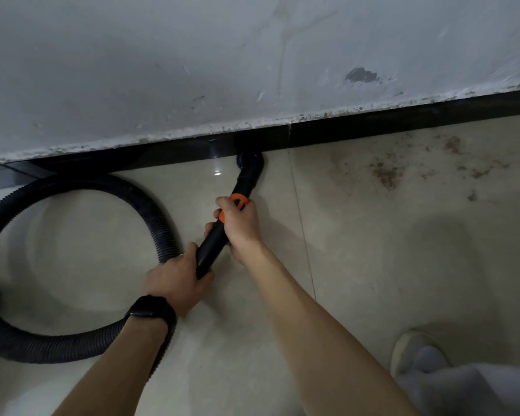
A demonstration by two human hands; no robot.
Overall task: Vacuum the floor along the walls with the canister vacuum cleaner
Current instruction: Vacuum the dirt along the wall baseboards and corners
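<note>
**Gripping the vacuum wand w/ both hands, nozzle at the baseboard**

At far left, a black ribbed hose (57,348) is seen looped in a wide ring on the floor (357,250). The top of the loop lies just beside the black baseboard (373,124), and its near end runs up to the rear of the wand.

Next, the left hand (174,277) is wrapped round the rear end of the black wand (210,250), fingers curled tight on it. A black watch (149,310) is worn on that wrist.

Approx. centre, the wand is tilted up and away toward the wall (252,55). The right hand (240,223) is closed round it further fwd, at an orange collar (237,202), w/ fingers curled over the top. The two hands are set close together on the tube.

Beyond the right hand, the nozzle (249,163) is pressed down where floor and baseboard meet, touching both. The wall above is pale and scuffed, w/ chipped paint along its lower edge.

To the right, brown dirt specks (385,172) are scattered on the beige tiles near the baseboard, apart from the nozzle.

At bottom right, a pale shoe (415,352) and a grey trouser leg (463,388) are visible.
</note>
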